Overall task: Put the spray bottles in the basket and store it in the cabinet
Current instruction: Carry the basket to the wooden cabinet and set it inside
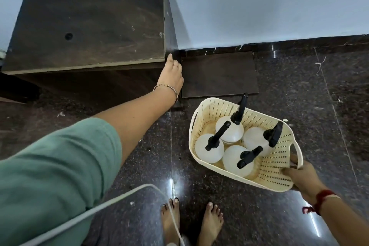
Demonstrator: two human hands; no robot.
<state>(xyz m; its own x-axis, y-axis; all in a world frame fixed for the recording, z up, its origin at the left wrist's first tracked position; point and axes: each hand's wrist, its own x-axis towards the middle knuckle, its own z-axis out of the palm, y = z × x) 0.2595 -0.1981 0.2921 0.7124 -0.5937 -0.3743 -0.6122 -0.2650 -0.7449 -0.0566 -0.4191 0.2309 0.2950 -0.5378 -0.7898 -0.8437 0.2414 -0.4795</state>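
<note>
Head view, looking down: we see both hands, a cream basket (267, 168) and a dark wooden cabinet (87, 26) against a pale blue wall (259, 6).

1. Left hand (171, 74): the arm, in a green sleeve (60, 162), reaches forward to the cabinet's front right corner. The fingers press against the edge of the open cabinet door (219, 75), which stands swung out to the right of the cabinet, low over the floor (299, 86). We cannot tell whether the fingers curl around the door edge or only rest on it. A ring shows on 1 finger and a thin bangle (167, 88) circles the wrist.

2. Right hand (299, 175): it is clenched on the near right handle of the basket, thumb over the rim, and carries the basket clear of the floor, tilted down toward the left. A red thread band (321, 199) sits on the wrist.

3. Basket contents: 4 white spray bottles (229, 132) with black trigger heads stand inside, grouped toward the left half and touching one another. The right part of the basket bottom is bare. The inner wall and bottom carry brownish stains.

4. Position of the basket: it hangs to the right of the cabinet, just in front of the open door, outside the cabinet.

5. Surroundings: the floor is dark polished granite with bright reflections. 2 bare feet (209, 223) stand at the lower edge of the view, and a white cable (119, 199) crosses the lower left, passing over the left foot.
</note>
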